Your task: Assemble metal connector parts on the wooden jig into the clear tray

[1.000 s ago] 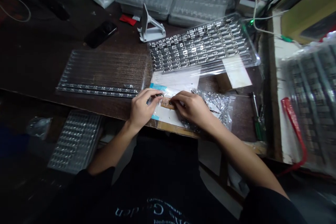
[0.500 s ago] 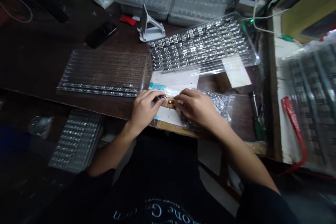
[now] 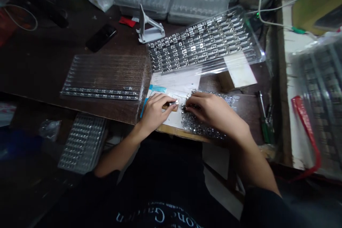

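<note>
On the near side of the counter (image 3: pixel 34 74), we pinch a small metal connector (image 3: pixel 173 103) between the thumb and fingers of our left hand (image 3: pixel 153 111), just beside a wooden block (image 3: pixel 175 108). Our right hand (image 3: pixel 212 109) curls, fingers together, over loose metal parts (image 3: pixel 196 124); we cannot tell whether it grips any. A sparsely filled tray (image 3: pixel 107 71) lies left.

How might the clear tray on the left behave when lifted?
The clear tray looks thin-walled, so it may flex. It would probably feel heavier along the near edge, where the metal parts are lined up; tilting could send them sliding.
</note>
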Tool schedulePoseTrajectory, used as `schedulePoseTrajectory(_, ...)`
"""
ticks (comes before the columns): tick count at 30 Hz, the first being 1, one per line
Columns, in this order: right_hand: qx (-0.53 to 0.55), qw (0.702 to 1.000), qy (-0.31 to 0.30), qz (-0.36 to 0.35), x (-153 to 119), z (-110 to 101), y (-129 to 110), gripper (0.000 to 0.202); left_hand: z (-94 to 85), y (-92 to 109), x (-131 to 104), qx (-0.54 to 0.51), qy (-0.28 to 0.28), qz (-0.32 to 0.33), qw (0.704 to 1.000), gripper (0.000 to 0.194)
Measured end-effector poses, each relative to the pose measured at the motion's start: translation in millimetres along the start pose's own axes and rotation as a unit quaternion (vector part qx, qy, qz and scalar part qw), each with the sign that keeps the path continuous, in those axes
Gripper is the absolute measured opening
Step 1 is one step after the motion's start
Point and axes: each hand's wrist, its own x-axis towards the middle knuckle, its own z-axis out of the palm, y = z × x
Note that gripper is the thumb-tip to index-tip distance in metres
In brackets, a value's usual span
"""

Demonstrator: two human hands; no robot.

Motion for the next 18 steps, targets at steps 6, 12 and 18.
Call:
schedulePoseTrajectory(6,0.032,0.999,0.002,0.039,1,-2,-2,0.014,2.8,-3,0,0.009,0.014,0.005,1.0,0.006)
schedulePoseTrajectory(12,0.05,0.997,0.014,0.053,5,1,-3,0.01,2.5,-2,-3,-0.022,0.036,0.029,0.999,0.01)
schedulePoseTrajectory(18,0.106,0.992,0.063,-0.017,19,18,-5,0.024,-22.5,-11,-6,-0.076,0.156,0.001,0.985,0.011)
